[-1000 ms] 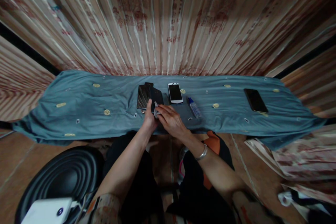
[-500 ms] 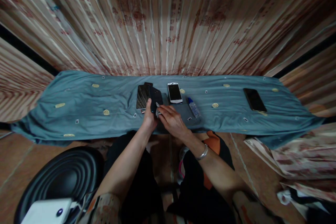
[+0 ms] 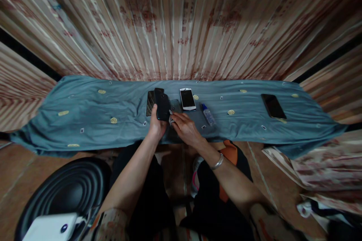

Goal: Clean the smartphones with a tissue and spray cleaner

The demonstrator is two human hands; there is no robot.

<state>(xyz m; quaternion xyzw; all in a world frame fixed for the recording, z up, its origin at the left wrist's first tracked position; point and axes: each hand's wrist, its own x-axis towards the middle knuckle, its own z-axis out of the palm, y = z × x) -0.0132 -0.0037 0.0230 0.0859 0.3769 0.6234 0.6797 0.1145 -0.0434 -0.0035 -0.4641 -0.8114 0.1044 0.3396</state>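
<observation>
A dark smartphone (image 3: 162, 106) is gripped by its lower left side in my left hand (image 3: 157, 125), above the cloth-covered bench. My right hand (image 3: 185, 127) pinches a small greyish-white cloth (image 3: 171, 117) close to the phone's right edge; whether the two touch is hard to tell. Under and behind the held phone lies a dark phone with a striped back (image 3: 150, 103), partly covered. Right of it rests a white-framed phone (image 3: 187, 99), screen up. A small clear bottle with a blue cap (image 3: 208, 114) lies beside my right hand.
Another black phone (image 3: 273, 106) lies far right on the blue-green cloth (image 3: 243, 120). A pleated curtain (image 3: 169, 26) hangs behind the bench. By my left leg stands a black round stool (image 3: 65, 192) carrying a white power bank-like device (image 3: 51, 228) with a cable.
My left hand has shifted slightly left and turned the held phone, so its face tilts differently towards me. The right hand keeps pinching the cloth beside it.
</observation>
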